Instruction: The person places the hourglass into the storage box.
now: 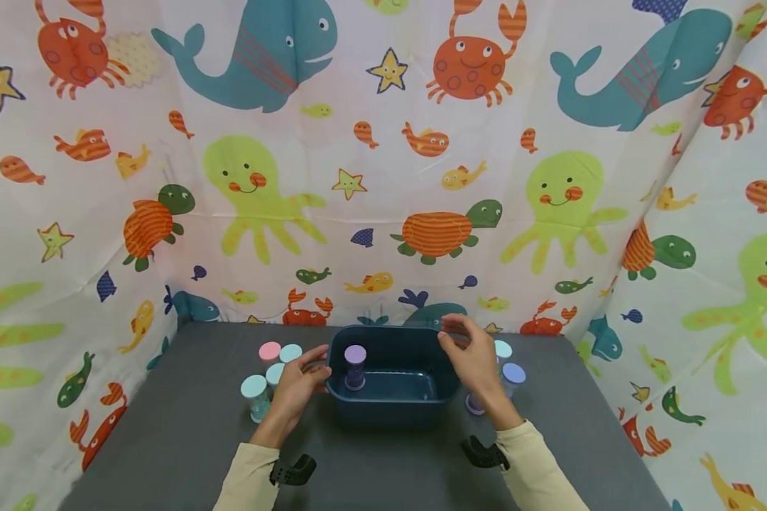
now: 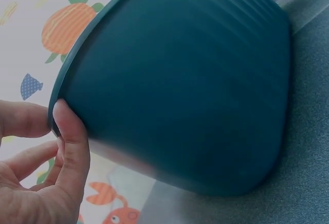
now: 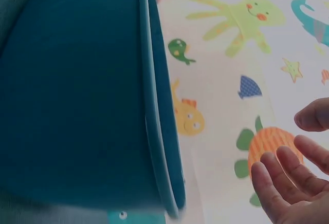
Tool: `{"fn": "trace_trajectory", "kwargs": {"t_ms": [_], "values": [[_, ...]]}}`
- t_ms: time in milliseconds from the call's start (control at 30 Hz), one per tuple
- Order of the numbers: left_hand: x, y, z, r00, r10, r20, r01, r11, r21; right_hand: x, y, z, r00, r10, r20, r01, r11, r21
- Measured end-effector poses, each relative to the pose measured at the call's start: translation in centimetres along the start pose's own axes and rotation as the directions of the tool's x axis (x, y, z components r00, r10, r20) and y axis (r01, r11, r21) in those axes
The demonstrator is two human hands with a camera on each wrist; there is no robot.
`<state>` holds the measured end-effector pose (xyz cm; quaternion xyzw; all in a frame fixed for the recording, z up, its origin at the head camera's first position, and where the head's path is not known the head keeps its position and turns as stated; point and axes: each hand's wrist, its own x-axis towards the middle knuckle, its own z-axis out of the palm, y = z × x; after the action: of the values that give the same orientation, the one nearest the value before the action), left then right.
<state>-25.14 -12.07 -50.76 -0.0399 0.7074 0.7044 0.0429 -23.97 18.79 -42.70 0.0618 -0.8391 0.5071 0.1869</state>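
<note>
A dark blue plastic bin [image 1: 393, 413] stands on the table, with a purple-capped sand timer [image 1: 355, 357] upright inside, toward its left end. My left hand [image 1: 299, 387] pinches the rim at the bin's left end; the left wrist view shows the thumb and fingers [image 2: 72, 147] on either side of that rim. Over the bin's right end is my right hand [image 1: 475, 355], its fingers loosely bent. In the right wrist view, this hand [image 3: 295, 183] is apart from the bin [image 3: 77, 100] and holds nothing.
Several timers with teal caps [image 1: 254, 385] and one with a pink cap [image 1: 270, 350] stand left of the bin. On the right are a blue-capped timer [image 1: 513, 373], a teal-capped one [image 1: 502, 348] and a partly hidden purple one [image 1: 474, 404]. A patterned curtain [image 1: 383, 177] hangs behind the grey table [image 1: 192, 426].
</note>
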Motion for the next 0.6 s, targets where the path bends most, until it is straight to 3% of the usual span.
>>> {"fn": "trace_trajectory", "kwargs": {"t_ms": [300,600], "values": [[0.1,0.4,0.0,1.000,-0.008,0.006,0.008,1.000,-0.004,-0.5,1.5,-3.1,0.996,0.004,-0.093,-0.008,0.999,-0.037],[-0.1,0.2,0.0,1.000,-0.010,-0.003,0.010,1.000,-0.006,-1.3,3.5,-5.3,0.979,0.070,-0.191,-0.080,0.996,-0.042]]}}
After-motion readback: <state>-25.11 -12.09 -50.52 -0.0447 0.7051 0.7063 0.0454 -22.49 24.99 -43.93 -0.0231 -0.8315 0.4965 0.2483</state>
